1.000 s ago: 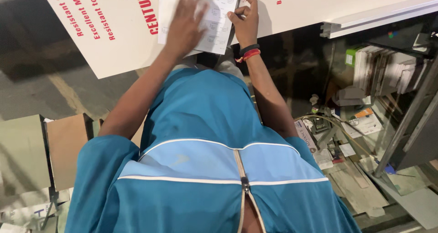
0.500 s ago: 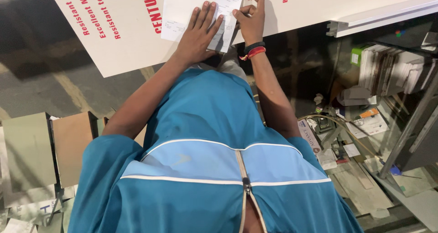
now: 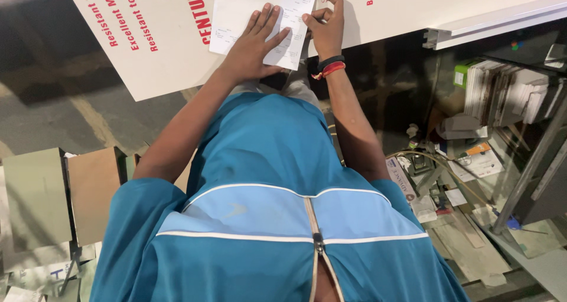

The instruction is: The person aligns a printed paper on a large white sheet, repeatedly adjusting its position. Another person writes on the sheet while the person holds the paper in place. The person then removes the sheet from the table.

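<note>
One white paper slip (image 3: 260, 15) lies on one white red-lettered board (image 3: 147, 48), top edges cut off; left hand (image 3: 254, 45) presses it, fingers spread; right hand (image 3: 325, 24) curls, its grip unclear.

A white sheet of paper (image 3: 260, 15) with small printed lines lies flat on a large white board (image 3: 147, 54) that bears red lettering. The sheet sits slightly askew, its lower right corner near the board's edge. The left hand (image 3: 254, 45) presses flat on its lower half, fingers spread. The right hand (image 3: 326, 24) rests curled at its right edge, touching it.
</note>
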